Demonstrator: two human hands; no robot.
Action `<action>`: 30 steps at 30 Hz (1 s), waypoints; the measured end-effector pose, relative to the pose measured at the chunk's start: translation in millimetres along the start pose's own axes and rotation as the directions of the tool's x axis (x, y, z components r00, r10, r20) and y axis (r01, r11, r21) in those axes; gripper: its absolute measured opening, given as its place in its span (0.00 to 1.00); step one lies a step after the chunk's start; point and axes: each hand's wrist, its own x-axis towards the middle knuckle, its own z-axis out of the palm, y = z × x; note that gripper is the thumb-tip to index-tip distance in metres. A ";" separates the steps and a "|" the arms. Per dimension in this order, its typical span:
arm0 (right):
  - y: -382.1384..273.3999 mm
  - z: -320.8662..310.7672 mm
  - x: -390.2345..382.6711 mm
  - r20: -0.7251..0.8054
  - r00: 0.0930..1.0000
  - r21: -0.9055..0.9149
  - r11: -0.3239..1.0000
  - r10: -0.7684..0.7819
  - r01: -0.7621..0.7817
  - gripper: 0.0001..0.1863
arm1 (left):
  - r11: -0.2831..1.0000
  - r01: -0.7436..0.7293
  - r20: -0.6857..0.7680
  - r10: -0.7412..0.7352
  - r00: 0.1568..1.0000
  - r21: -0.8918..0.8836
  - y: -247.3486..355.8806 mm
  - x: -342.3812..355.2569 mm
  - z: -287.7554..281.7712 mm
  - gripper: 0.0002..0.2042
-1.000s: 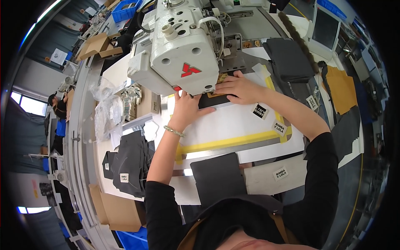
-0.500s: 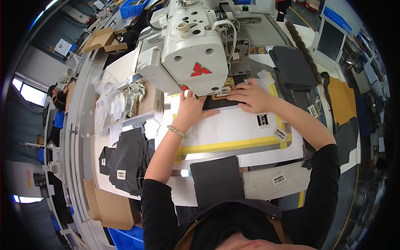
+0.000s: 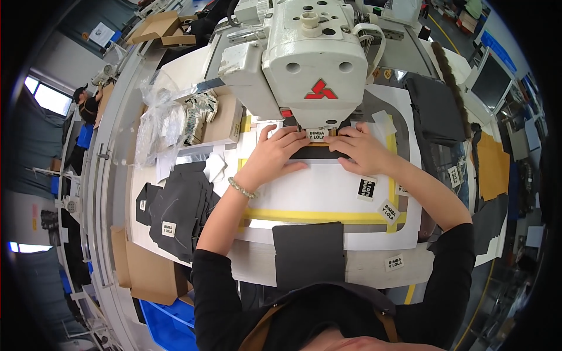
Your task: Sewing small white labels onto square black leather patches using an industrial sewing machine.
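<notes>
Under the head of a white sewing machine (image 3: 319, 70) lies a small white label (image 3: 318, 135) with dark print, on a dark fabric piece (image 3: 319, 154). From the left, my left hand (image 3: 275, 153) reaches in palm down, fingertips at the label's left edge and thumb spread away. My right hand (image 3: 364, 151) lies on the other side, its fingers stretched to the label's right edge. Both hands are open and flat, gripping nothing. Beneath them is a white work plate bordered with yellow tape (image 3: 316, 217). The needle area is partly hidden by the machine head and my fingers.
A stack of dark fabric pieces (image 3: 181, 205) sits left, below a cardboard box of labels (image 3: 225, 126). Another dark piece (image 3: 309, 254) lies at the front edge. Loose labels (image 3: 388, 212) lie near my right forearm. Folded dark fabric (image 3: 434, 108) and a monitor (image 3: 490, 79) stand right.
My view has shifted, so the machine appears farther right. My left fingers have come up to the label, and both hands now flank it. The label sits straighter and shows more fully.
</notes>
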 end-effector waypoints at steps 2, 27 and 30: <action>0.2 0.3 -0.2 -0.009 1.000 -0.001 1.000 0.001 -0.001 0.15 | 0.999 -0.045 0.017 0.045 0.999 -0.019 -1.9 4.8 0.0 0.24; -5.8 -3.3 3.3 -0.077 0.997 -0.060 0.998 0.018 -0.023 0.15 | 0.994 -0.068 -0.011 0.068 0.998 -0.084 -6.1 26.1 20.2 0.13; -6.5 -5.5 3.6 -0.060 0.998 -0.056 0.998 0.027 -0.030 0.14 | 0.998 -0.063 -0.030 0.062 0.998 -0.027 -0.5 25.6 19.1 0.13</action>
